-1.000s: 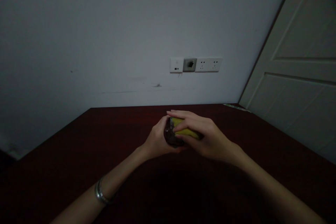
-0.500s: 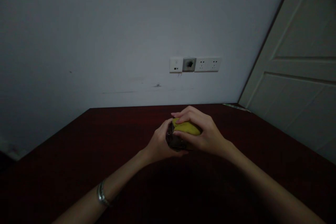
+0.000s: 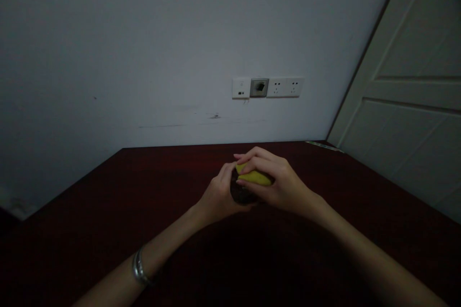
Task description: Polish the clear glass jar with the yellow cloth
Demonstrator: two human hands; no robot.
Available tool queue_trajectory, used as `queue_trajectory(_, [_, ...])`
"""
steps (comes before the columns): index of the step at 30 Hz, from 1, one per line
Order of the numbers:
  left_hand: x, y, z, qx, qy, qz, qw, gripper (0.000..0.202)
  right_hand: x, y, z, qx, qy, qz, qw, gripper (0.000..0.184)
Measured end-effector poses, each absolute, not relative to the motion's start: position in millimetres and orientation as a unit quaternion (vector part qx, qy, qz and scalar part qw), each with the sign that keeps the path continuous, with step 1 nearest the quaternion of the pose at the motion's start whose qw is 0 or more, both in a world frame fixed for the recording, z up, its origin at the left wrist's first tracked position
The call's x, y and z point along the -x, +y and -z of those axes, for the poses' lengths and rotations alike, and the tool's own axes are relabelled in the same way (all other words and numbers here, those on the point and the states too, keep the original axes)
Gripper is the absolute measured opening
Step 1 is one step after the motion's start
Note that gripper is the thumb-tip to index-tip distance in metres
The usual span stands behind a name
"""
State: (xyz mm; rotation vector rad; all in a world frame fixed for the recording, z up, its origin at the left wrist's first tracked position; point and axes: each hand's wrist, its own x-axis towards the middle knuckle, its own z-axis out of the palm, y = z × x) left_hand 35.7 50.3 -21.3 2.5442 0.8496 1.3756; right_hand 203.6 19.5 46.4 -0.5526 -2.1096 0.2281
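Above the dark red table, my left hand is curled around a dark, shiny, rounded object, perhaps a glass or jar. Most of that object is covered by my fingers and too dim to identify exactly. My right hand pinches a bunched yellow cloth, with thumb below and fingers over the top. The cloth presses against the upper right part of the dark object. Both hands meet there, close together.
The dark red table reaches back to a pale wall. Sockets and a switch panel are set in that wall. A white panelled door stands at the right. A thin strip lies at the table's far right edge.
My right hand and the yellow cloth have shifted very slightly left and down over the dark object. My left hand keeps nearly the same place and hold.
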Motion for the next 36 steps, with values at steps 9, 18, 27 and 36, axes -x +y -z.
queue_trajectory(9, [-35.8,48.8,19.0,-0.859,0.255,-0.443,0.022,0.081,-203.6,23.1,-47.4,0.288,-0.815,-0.085,0.495,0.005])
queue_trajectory(18, [-36.3,50.4,16.1,-0.861,0.266,-0.432,-0.029,0.073,-200.5,5.7,-51.1,0.214,-0.891,-0.041,0.399,0.015])
queue_trajectory(27, [-37.2,39.5,13.1,-0.828,0.289,-0.465,0.121,0.084,-204.6,28.3,-44.3,0.248,-0.785,-0.137,0.551,0.007])
queue_trajectory(36, [-46.7,36.8,7.2,-0.706,0.275,-0.524,0.389,0.074,-206.9,18.6,-47.9,0.124,-0.867,-0.083,0.476,0.011])
